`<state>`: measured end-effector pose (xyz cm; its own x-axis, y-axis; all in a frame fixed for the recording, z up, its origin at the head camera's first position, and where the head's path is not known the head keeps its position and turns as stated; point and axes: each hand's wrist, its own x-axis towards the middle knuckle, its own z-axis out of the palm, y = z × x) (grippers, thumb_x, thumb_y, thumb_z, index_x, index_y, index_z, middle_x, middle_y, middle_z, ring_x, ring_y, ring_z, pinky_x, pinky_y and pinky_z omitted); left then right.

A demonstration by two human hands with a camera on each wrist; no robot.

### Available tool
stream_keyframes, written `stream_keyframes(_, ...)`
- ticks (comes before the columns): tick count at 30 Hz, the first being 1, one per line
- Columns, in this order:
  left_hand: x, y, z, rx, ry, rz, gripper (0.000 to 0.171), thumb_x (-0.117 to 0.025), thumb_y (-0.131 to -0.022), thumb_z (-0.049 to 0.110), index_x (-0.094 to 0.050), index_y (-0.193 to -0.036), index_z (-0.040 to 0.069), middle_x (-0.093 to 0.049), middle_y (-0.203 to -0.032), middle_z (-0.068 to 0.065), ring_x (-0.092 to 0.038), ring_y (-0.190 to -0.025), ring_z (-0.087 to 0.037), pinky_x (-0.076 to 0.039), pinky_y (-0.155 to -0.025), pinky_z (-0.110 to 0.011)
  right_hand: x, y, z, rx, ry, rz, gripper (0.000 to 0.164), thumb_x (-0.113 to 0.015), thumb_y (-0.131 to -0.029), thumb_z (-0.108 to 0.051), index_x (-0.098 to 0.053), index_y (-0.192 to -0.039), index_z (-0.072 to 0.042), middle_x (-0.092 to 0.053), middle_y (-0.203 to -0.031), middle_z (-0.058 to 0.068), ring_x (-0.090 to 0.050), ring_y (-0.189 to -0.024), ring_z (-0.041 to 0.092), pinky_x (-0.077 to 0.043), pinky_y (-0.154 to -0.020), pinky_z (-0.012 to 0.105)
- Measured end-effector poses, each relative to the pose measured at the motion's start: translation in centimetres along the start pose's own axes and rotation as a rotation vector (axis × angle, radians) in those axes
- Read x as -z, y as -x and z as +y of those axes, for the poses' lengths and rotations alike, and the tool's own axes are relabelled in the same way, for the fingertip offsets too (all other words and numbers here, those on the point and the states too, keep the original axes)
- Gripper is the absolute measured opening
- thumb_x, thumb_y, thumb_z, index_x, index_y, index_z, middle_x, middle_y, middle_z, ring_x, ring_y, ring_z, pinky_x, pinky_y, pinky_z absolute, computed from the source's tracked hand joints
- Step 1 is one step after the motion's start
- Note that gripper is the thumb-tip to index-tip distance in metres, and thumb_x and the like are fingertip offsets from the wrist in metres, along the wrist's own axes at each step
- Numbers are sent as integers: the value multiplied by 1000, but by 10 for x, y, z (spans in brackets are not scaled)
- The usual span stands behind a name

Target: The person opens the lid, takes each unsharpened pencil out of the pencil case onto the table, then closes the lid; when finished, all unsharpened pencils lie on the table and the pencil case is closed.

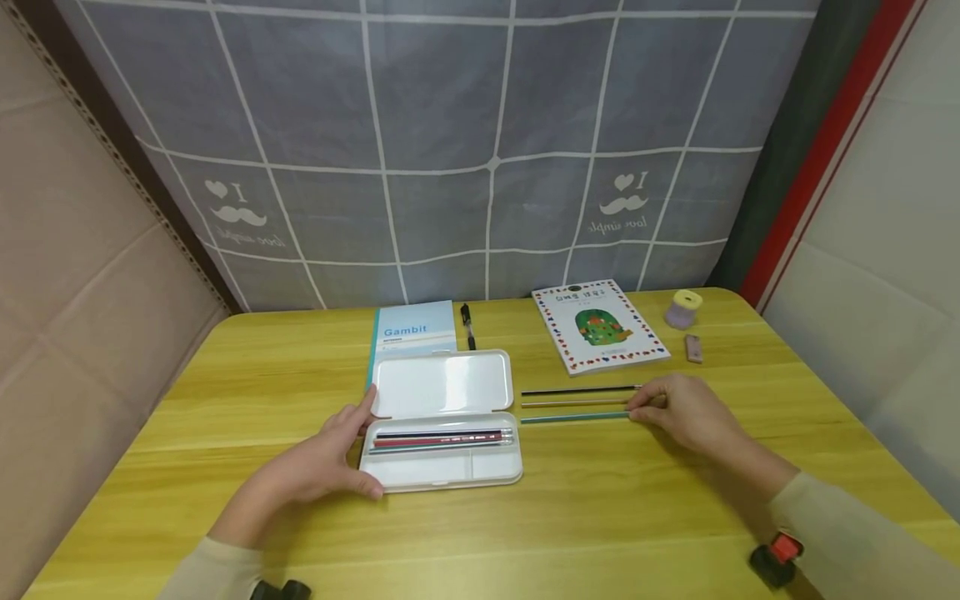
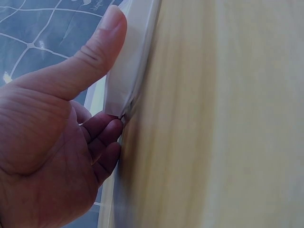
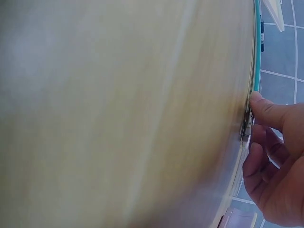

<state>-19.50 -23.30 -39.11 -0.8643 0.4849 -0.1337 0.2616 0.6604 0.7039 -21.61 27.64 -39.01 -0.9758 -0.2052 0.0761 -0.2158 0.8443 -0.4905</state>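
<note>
A white pencil case (image 1: 420, 475) lies unfolded on the table, its lid tipped back. Several pencils (image 1: 438, 440), dark, red and bluish, lie in its upper compartment. My left hand (image 1: 322, 462) grips the case's left end, thumb at the near corner and fingers behind; the left wrist view shows the fingers (image 2: 107, 135) against the case corner (image 2: 126, 80). To the right of the case, my right hand (image 1: 686, 412) pinches the right end of a green pencil (image 1: 573, 417). Just beyond lie a brown pencil (image 1: 573, 404) and a black pencil (image 1: 577, 391), their right ends near my fingers.
Behind the case are a blue notebook (image 1: 412, 325) and a black pen (image 1: 468, 327). A picture-covered book (image 1: 603, 329) lies at the back right, beside a yellow-and-purple pencil sharpener-like object (image 1: 682, 309) and a pinkish eraser (image 1: 693, 348). A grey checked curtain (image 1: 435, 208) hangs behind the table.
</note>
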Motion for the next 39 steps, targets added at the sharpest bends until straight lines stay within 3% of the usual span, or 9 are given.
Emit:
stream_keyframes(18, -1, 1, 0, -2, -2, 0, 140, -94, -74, 36, 6, -166, 1, -48, -140, -14, -31, -140, -44, -20, -117, -70, -1, -1, -1, 30, -15, 3, 8, -83, -88, -10, -84, -94, -16, -78, -97, 2, -70, -96, 22, -55, -87, 48)
stream_keyframes(25, 0, 1, 2, 9, -3, 0, 140, -93, -74, 38, 6, -166, 2, -48, -140, -14, -31, -141, -44, -20, -118, -70, 3, 0, -4, 15, -40, 20, 8, -84, -89, -14, -83, -97, -16, -77, -99, 2, -61, -78, 14, -51, -70, 33)
stream_keyframes(30, 0, 0, 2, 10, -7, 0, 140, -93, -74, 39, 6, -166, 2, -48, -140, -14, -31, -140, -43, -22, -117, -69, 9, -3, -17, 16, -55, 54, 12, -81, -92, -19, -83, -103, -15, -77, -99, 1, -53, -68, 15, -44, -59, 27)
stream_keyframes(39, 1, 0, -1, -1, -13, 2, 140, -93, -74, 40, 6, -166, 2, -49, -139, -13, -33, -139, -43, -22, -117, -69, 2, -16, -54, 109, -109, 83, 20, -83, -91, -20, -83, -108, -9, -79, -96, -1, -53, -65, 13, -43, -56, 25)
